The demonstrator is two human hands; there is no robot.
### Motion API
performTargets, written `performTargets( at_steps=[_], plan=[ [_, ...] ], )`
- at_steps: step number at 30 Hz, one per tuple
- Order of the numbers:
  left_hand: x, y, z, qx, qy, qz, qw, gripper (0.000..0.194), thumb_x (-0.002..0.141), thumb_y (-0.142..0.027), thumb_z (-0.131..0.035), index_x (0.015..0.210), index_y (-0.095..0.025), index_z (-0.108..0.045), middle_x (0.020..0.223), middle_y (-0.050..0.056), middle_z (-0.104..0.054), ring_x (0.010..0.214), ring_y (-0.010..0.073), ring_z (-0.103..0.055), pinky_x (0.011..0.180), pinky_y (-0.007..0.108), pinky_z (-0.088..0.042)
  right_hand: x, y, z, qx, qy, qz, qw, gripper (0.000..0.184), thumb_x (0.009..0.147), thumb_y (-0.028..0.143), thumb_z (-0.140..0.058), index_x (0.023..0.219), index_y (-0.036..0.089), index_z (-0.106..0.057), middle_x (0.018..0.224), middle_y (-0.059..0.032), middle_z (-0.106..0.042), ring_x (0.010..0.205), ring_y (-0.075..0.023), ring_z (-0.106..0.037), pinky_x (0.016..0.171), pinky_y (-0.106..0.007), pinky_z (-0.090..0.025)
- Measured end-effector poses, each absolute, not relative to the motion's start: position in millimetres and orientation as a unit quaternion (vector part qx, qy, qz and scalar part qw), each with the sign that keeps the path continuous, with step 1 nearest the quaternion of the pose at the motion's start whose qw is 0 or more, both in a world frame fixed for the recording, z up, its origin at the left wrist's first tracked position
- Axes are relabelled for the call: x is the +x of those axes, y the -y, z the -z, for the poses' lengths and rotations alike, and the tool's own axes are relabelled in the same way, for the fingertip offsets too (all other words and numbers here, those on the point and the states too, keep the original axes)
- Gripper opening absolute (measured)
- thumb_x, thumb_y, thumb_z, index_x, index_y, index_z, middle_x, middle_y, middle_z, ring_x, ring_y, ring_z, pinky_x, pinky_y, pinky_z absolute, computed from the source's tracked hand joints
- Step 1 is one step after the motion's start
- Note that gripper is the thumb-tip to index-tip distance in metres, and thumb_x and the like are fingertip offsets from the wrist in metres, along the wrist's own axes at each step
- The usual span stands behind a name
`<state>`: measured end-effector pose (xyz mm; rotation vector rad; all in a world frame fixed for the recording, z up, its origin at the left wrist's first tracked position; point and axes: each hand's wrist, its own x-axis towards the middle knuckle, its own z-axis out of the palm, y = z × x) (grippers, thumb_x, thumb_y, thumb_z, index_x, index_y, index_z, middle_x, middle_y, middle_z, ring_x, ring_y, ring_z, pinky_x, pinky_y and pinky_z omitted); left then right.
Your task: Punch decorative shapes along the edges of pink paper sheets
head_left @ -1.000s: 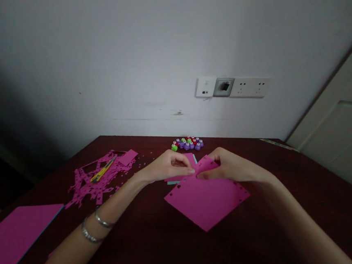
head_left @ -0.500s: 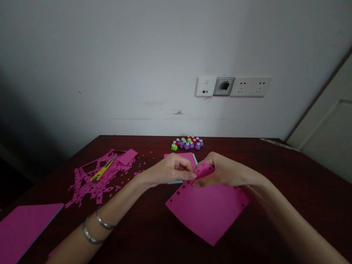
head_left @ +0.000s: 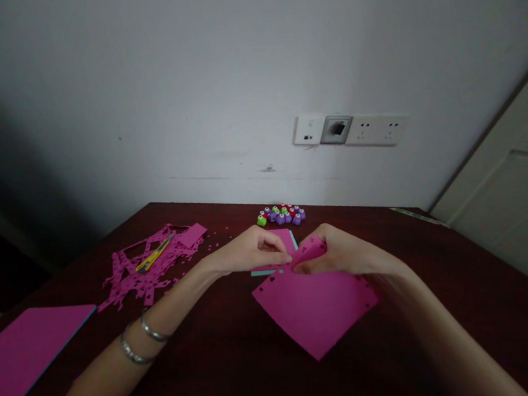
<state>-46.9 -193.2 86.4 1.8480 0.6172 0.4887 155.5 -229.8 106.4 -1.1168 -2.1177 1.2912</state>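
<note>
A pink sheet of paper [head_left: 317, 310] with small punched holes along its far edges is held above the table. My right hand [head_left: 349, 249] is closed on its far part, which curls up between thumb and fingers. My left hand [head_left: 252, 250] pinches at the same far edge, just left of the curl; the exact contact at the fingertips is hard to see. Two silver bangles [head_left: 140, 341] circle my left forearm. Beneath and behind my hands lies a smaller pink and light-blue paper stack [head_left: 283, 237], partly covered by the left hand.
Several purple, green and red small punches [head_left: 281, 215] cluster near the wall. A yellow utility knife [head_left: 155, 255] rests on a heap of pink paper scraps [head_left: 132, 280] at left. More pink sheets [head_left: 36, 341] lie at the near left. Wall sockets [head_left: 376, 131] are above the dark table [head_left: 204, 363].
The sheet has shifted slightly right and its near corner has risen a little. The curl in my right hand now stands higher. My left hand still pinches close beside it.
</note>
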Motion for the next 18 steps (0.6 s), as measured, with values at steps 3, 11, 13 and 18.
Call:
performTargets(
  at_steps=[3, 11, 13, 18],
  plan=[
    [-44.4, 194.7, -87.4, 0.776, -0.258, -0.203, 0.538, 0.018, 0.073, -0.029, -0.064, 0.071, -0.011, -0.063, 0.057, -0.003, -0.054, 0.052, 0.0051, -0.043, 0.05, 0.019, -0.033, 154.1, 228.3, -106.9, -0.381, 0.78, -0.46, 0.188, 0.016, 0.069, 0.03, -0.065, 0.068, 0.015, -0.066, 0.057, 0.0046, -0.049, 0.05, -0.0052, -0.037, 0.044, -0.018, -0.028],
    [-41.8, 198.6, -88.6, 0.808, -0.238, -0.181, 0.508, 0.024, 0.075, -0.035, -0.062, 0.072, -0.012, -0.061, 0.057, -0.003, -0.051, 0.051, 0.0051, -0.04, 0.048, 0.019, -0.031, 153.8, 229.1, -106.4, -0.367, 0.799, -0.441, 0.181, 0.018, 0.071, 0.032, -0.064, 0.066, 0.015, -0.066, 0.055, 0.006, -0.045, 0.05, -0.0047, -0.032, 0.044, -0.018, -0.025],
    [-42.6, 199.0, -88.9, 0.812, -0.231, -0.179, 0.505, 0.023, 0.077, -0.034, -0.059, 0.073, -0.012, -0.061, 0.058, -0.004, -0.049, 0.052, 0.0049, -0.038, 0.049, 0.018, -0.03, 154.0, 229.1, -106.3, -0.361, 0.805, -0.436, 0.177, 0.018, 0.071, 0.033, -0.064, 0.068, 0.015, -0.067, 0.056, 0.0058, -0.047, 0.05, -0.0049, -0.034, 0.045, -0.018, -0.027],
    [-41.3, 199.0, -90.6, 0.822, -0.207, -0.17, 0.502, 0.024, 0.08, -0.034, -0.056, 0.07, -0.012, -0.058, 0.059, -0.004, -0.047, 0.055, 0.0055, -0.038, 0.052, 0.018, -0.03, 152.4, 229.9, -108.1, -0.343, 0.804, -0.449, 0.183, 0.019, 0.07, 0.033, -0.065, 0.068, 0.015, -0.067, 0.058, 0.0045, -0.052, 0.053, -0.0058, -0.039, 0.047, -0.019, -0.031]
  ],
)
